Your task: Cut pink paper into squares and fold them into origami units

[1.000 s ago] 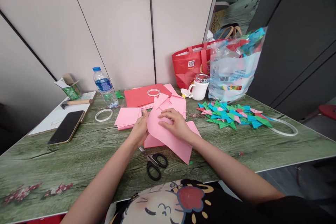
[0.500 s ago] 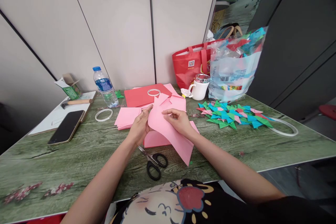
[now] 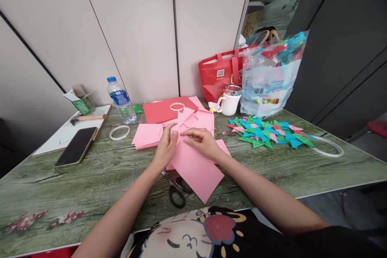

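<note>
A sheet of pink paper [image 3: 198,171] slants down toward me between my hands, its lower corner over the black-handled scissors [image 3: 177,196]. My left hand [image 3: 165,145] is closed at the sheet's upper left edge, thumb upright; its other fingers are partly hidden. My right hand [image 3: 201,142] bends over the top edge, with its thumb and forefinger closed on the paper there. Just beyond my hands lie cut pink paper pieces [image 3: 205,120], some with pointed corners. A stack of pink paper squares [image 3: 147,135] sits to the left of them.
Red paper sheets [image 3: 163,109] bear a tape roll [image 3: 177,106]. To the left are another tape roll [image 3: 119,132], a water bottle [image 3: 121,98], a phone [image 3: 77,146] and a hammer [image 3: 88,117]. A white mug [image 3: 230,102], folded colored paper triangles [image 3: 266,132] and bags [image 3: 269,84] are right.
The pink sheet has gone from curved to flatter and turned, its lower corner now nearer me and covering part of the scissors. My right hand has shifted slightly left.
</note>
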A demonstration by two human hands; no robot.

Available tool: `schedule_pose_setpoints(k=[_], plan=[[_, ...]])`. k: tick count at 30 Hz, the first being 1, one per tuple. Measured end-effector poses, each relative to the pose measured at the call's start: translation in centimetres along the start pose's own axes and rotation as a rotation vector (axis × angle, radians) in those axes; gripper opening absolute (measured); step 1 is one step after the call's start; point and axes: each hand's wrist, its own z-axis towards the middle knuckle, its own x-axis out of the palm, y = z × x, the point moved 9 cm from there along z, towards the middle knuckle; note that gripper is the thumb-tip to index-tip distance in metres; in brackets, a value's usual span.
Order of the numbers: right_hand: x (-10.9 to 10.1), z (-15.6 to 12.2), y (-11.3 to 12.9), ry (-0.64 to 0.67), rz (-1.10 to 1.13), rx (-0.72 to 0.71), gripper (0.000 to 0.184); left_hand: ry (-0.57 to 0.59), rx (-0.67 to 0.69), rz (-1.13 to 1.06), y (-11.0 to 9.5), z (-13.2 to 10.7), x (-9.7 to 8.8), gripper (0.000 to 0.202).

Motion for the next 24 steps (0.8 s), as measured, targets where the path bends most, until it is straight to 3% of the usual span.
schedule_pose_setpoints(k=[8,16,21,24], plan=[[0.5,-0.1,-0.7,-0.002,0.119,0.041,0.020,0.097,0.023,0.008,-0.5,-0.8,1.5,0.049],[-0.9,0.3,-2.1,-0.088,0.190,0.097,0.024,0.085,0.031,-0.096,-1.4,0.1,0.2,0.045],[-0.3,0.3,-1.1,-0.022,0.225,0.094,0.019,-0.046,0.031,-0.025,-1.0,0.1,-1.0,0.049],[0.4,0.1,-0.6,0.019,0.237,0.089,0.022,-0.055,0.008,0.018,-0.5,-0.2,-0.8,0.052]])
